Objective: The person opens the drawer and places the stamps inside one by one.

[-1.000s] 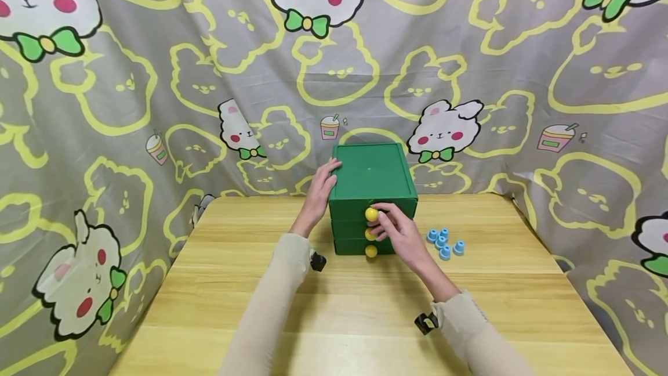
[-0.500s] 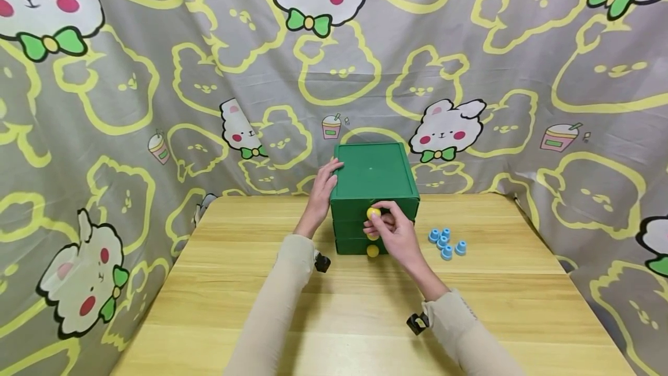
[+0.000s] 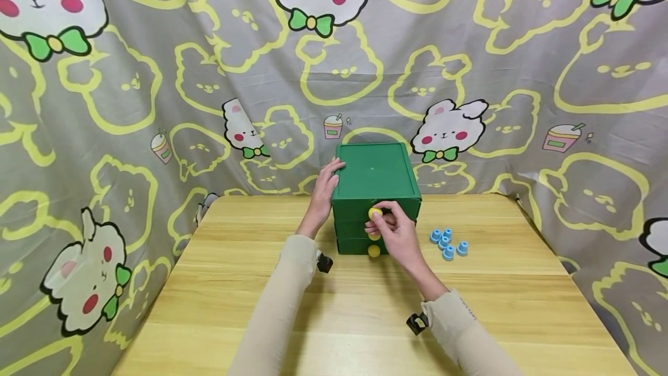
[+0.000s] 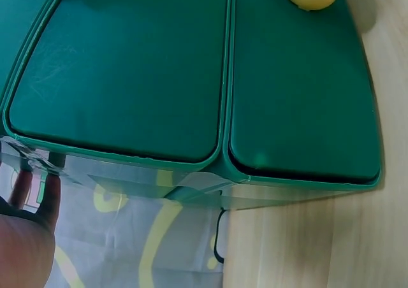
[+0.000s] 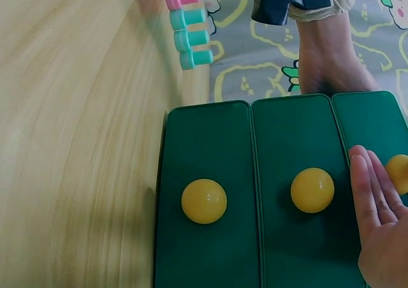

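Note:
A green box with three stacked drawers (image 3: 373,172) stands near the back of the table, each drawer front bearing a round yellow knob. My right hand (image 3: 399,239) pinches the top knob (image 3: 374,213) between thumb and index finger, its other fingers bent over the middle knob. Against the box's left side rests my left hand (image 3: 320,196), fingers extended along the upper edge. The left wrist view shows part of that hand (image 4: 29,237) beside the drawer fronts (image 4: 127,65). From the right wrist, the lowest knob (image 5: 204,201) and middle knob (image 5: 312,190) show plainly. All drawers look closed.
Several small light-blue pieces, like little stepped cups (image 3: 445,242), stand on the table right of the box. A patterned grey curtain (image 3: 250,62) hangs behind the wooden table (image 3: 209,306). In the right wrist view, a row of pink and teal pieces (image 5: 188,30) shows near the table's edge.
My right hand has moved in on the top knob, and its thumb and index finger have come together on it. The left hand stays on the box's side. The drawers have not visibly moved.

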### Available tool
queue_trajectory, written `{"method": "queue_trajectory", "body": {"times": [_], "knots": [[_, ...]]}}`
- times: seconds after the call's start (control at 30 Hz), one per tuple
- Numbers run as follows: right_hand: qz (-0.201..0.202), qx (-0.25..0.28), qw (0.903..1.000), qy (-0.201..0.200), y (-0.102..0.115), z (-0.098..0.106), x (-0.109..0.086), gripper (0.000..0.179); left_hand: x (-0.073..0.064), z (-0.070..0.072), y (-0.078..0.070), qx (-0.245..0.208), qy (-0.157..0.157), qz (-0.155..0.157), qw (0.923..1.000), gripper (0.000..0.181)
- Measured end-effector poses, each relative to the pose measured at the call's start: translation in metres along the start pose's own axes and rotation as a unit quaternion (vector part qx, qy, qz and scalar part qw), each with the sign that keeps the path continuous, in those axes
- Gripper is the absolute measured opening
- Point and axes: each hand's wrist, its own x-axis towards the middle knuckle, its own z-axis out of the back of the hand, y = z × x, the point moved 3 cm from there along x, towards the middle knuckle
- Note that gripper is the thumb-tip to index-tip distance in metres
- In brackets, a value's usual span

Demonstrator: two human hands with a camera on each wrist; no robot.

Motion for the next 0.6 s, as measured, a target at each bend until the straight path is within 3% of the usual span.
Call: {"method": "queue_trajectory", "body": {"times": [0.2, 0.6], "knots": [[0.002, -0.004, 1.0, 0.001, -0.0009, 0.0006, 0.0001, 0.022, 0.0006, -0.0006, 0.0, -0.023, 0.001, -0.01, 0.9997, 0.044], [-0.01, -0.002, 0.9999, 0.004, 0.0002, 0.0014, -0.0005, 0.023, 0.0, 0.0019, -0.0005, -0.001, 0.01, 0.005, 0.9999, 0.044]]}}
